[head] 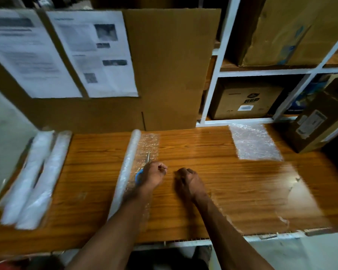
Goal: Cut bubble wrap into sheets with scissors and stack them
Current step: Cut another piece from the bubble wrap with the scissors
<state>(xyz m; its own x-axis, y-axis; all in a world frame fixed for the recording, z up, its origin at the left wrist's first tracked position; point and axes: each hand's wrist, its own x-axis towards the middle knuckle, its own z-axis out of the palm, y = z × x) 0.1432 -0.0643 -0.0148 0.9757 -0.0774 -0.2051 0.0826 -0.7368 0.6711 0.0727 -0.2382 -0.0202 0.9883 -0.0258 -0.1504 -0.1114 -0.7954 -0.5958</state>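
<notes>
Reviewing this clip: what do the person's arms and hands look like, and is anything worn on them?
Both forearms are bare as far as the frame shows, with no sleeves in view. The left hand and right hand wear no gloves; no watch, bracelet or ring is visible, though the picture is blurred.

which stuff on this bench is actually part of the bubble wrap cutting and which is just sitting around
In use:
- scissors, under the left hand
- bubble wrap roll, partly unrolled
- cut sheets, far right
- right hand, fingers curled

Lying about:
- two spare rolls, left
- cardboard box, right
- upright cardboard sheet with printed papers
</notes>
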